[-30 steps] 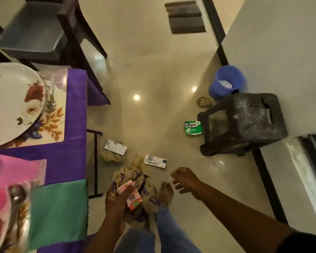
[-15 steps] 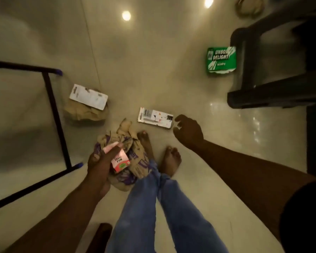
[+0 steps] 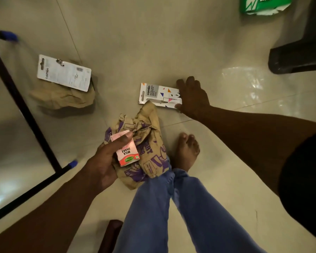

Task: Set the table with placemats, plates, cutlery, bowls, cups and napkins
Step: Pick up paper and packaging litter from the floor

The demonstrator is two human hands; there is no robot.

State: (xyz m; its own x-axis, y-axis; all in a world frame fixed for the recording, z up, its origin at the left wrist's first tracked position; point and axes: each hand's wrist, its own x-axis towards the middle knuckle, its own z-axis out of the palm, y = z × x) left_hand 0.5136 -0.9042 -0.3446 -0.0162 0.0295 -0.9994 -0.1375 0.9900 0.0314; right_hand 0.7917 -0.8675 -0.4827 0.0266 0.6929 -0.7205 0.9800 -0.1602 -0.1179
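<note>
Black frame (image 3: 26,114): thin dark bars with blue end caps, standing on the floor (image 3: 226,161) at the far left.
White card pack (image 3: 63,72): a flat pack printed "camlin", lying on top of a crumpled plain brown paper bag (image 3: 62,99), near the frame.
Left hand (image 3: 106,161): fingers and thumb curled round a small pink and red milkshake carton (image 3: 127,152), held above the printed bag.
Printed bag (image 3: 150,143): crumpled brown paper with purple print, on the floor just in front of the bare foot (image 3: 187,152).
Pencil pack (image 3: 160,94): white "camlin" card with coloured triangles, flat on the floor just beyond the printed bag.
Right hand (image 3: 193,96): lowered onto the right end of the pencil pack, fingers over its far edge and thumb at its near edge, gripping it.
Legs: blue jeans (image 3: 171,216), at the bottom centre.
Green box (image 3: 263,5): torn card box at the top right edge, on the floor.
Dark stool (image 3: 299,57): only its foot shows, at the right edge.
Table things: no placemat, plate, cutlery, bowl, cup or napkin shows in this view.
</note>
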